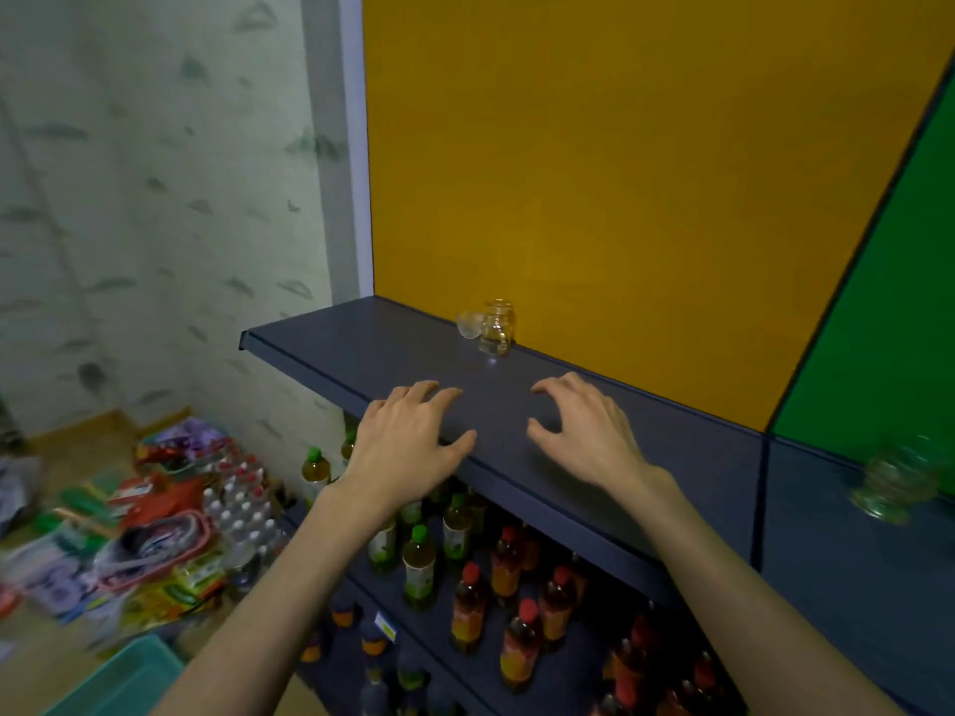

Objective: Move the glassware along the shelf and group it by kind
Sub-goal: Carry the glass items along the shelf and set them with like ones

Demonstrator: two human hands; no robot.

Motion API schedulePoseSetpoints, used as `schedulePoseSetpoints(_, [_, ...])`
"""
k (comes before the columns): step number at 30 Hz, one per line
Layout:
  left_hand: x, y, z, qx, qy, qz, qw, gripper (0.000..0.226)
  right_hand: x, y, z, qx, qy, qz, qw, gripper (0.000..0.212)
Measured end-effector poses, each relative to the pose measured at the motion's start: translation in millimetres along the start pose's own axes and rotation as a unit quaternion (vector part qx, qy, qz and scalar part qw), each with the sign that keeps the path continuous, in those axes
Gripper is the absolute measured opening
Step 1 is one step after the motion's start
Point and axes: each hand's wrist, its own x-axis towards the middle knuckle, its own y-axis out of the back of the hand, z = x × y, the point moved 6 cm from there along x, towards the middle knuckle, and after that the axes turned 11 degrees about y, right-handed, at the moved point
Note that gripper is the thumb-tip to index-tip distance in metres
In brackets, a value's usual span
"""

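Note:
A small clear glass jar [497, 327] stands at the back of the dark blue shelf [330, 348], against the yellow panel. A small clear glass cup [469, 325] leans against the jar's left side. Blurred stemmed glasses [896, 480] stand on the neighbouring shelf section at the far right. My left hand [408, 436] hovers over the shelf's front edge, fingers spread and loosely curved, holding nothing. My right hand [584, 428] hovers over the shelf beside it, fingers arched, also empty. Both hands are in front of the jar and apart from it.
Lower shelves hold several drink bottles [467, 602] with red and green caps. On the floor at left lie packs of water bottles [243, 514], snack bags and a teal bin [119, 679]. A green panel [878, 312] backs the right shelf section.

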Motion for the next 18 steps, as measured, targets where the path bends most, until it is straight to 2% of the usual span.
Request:
schedulePoseSetpoints(10, [149.0, -24.7, -84.9, 0.053, -0.004, -0.023, 0.998, 0.065, 132.5, -57.4, 22.2, 0.022, -0.034, 0.014, 0.999, 0.048])
schedulePoseSetpoints(18, [240.3, -68.2, -92.4, 0.038, -0.036, -0.053, 0.997, 0.067, 187.4, -81.9, 59.8, 0.001, -0.09, 0.025, 0.996, 0.049])
